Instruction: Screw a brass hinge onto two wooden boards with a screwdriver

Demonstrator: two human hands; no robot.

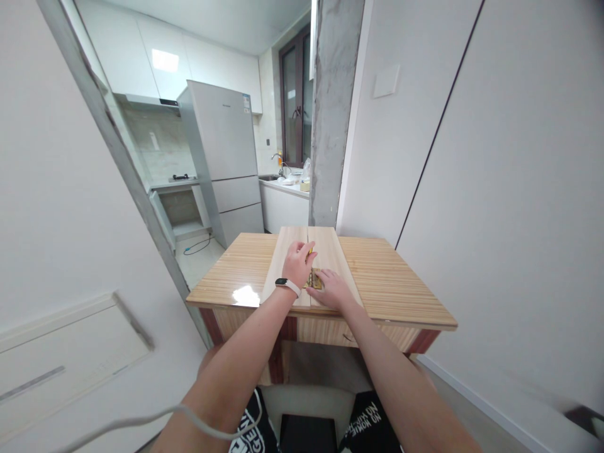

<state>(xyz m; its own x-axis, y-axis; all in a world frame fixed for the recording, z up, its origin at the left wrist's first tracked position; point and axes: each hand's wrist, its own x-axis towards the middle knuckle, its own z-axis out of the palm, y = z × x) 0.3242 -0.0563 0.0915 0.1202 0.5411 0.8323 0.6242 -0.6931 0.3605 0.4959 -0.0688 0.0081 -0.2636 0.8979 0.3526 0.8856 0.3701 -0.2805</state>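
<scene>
Two pale wooden boards [326, 242] lie side by side on the table, with a narrow seam between them. A gold-coloured hinge [316, 281] sits across that seam, partly covered by my hands. My right hand [334, 290] grips the hinge at its right side, thumb and fingers around its edge. Just above and to the left, my left hand [298, 263], with a white wristband, is closed in a pinch. A small yellow-and-dark thing [310, 251] shows between its fingers; its kind is too small to make out.
The boards rest on a striped wooden table [391, 277] with a drawer below. Walls stand close on both sides. Behind the table are a silver fridge [226, 138] and a sink counter [285, 201]. A white cable [141, 418] crosses my left forearm.
</scene>
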